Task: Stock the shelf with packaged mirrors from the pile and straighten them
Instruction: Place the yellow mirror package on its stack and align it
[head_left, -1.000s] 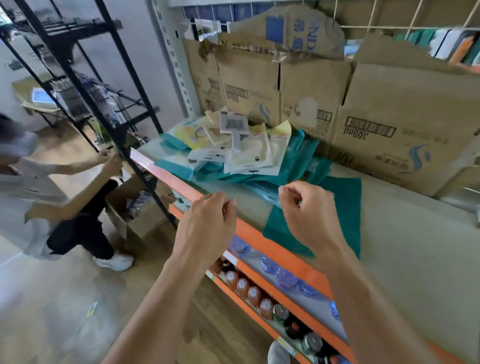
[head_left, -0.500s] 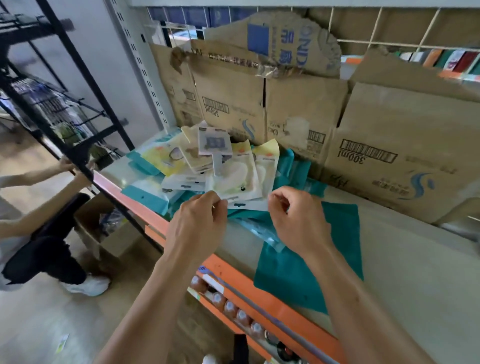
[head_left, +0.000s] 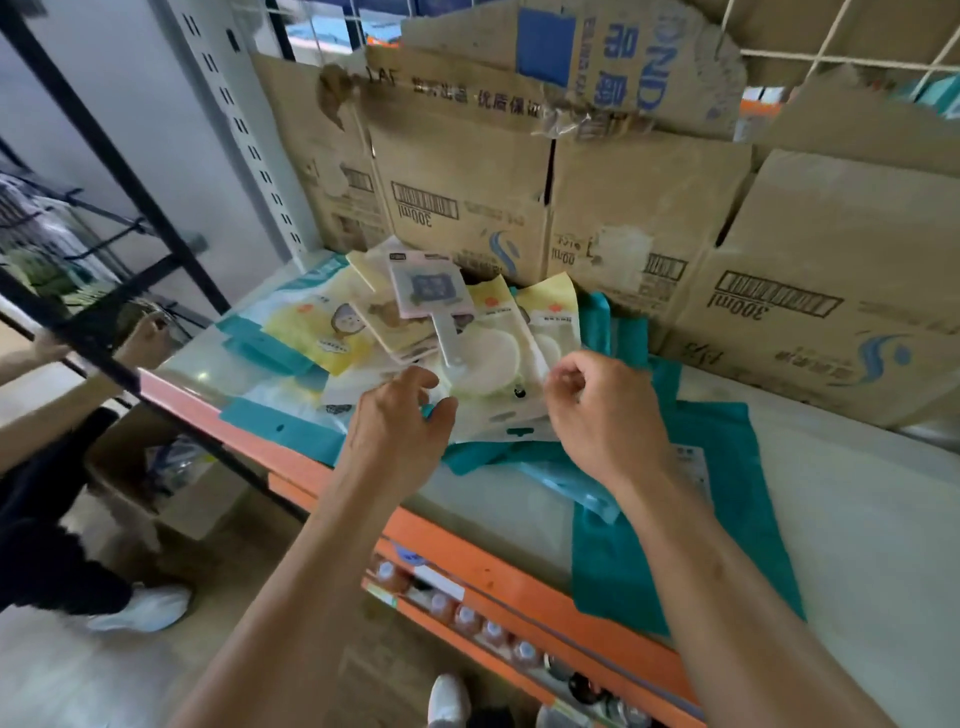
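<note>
Mirror pile (head_left: 415, 332) is sitting on the shelf (head_left: 857, 519) just beyond both sets of fingertips, with packs overlapping at mixed angles. Top pack, a pink card with a handled mirror (head_left: 431, 291), is lying just past the left fingers, handle pointing back toward them. Round white mirror pack (head_left: 485, 358) is lying between the two hands, near edge at the fingertips. Left hand (head_left: 395, 421) is reaching in at the pile's near edge, fingers loosely curled, thumb and forefinger apart; cannot tell if it is gripping any pack. Right hand (head_left: 602, 415) is sitting at the round pack's right edge with fingers curled in; cannot tell whether they are pinching the wrapper or closed on nothing. Yellow packs (head_left: 322, 332) are fanning out left of the left fingers. Teal bags (head_left: 722, 447) are lying flat under the right wrist and showing behind the right fingers. Cardboard boxes (head_left: 467, 197) are standing beyond the fingers, backing the pile. Orange shelf edge (head_left: 519, 577) is running below both wrists, with bottles (head_left: 467, 618) showing under it. Far left of the left hand, another person's hand (head_left: 150, 338) is reaching at a black rack (head_left: 130, 182).
</note>
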